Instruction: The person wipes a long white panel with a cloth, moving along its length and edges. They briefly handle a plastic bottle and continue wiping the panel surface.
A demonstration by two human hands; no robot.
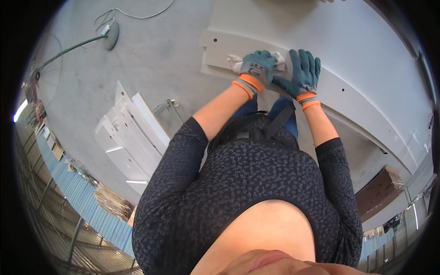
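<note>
A long white panel [362, 103] with small dark holes lies across the work surface in front of me. My left hand [257, 67], in a teal and grey glove with an orange cuff, presses a crumpled white cloth [235, 63] onto it. Its fingers are bent over the cloth, which sticks out on both sides. Just to the right, my right hand [301, 74] wears a matching glove and rests flat on the panel. The right fingers are stretched out and the thumb points toward the left hand; nothing is in it.
Several white panels [130, 130] stand or lean at the left by a metal stand with a caster [173, 103]. A round green base [111, 35] with a pole and a pale cable lies far left. A brown stack of boards [378, 192] is at the lower right.
</note>
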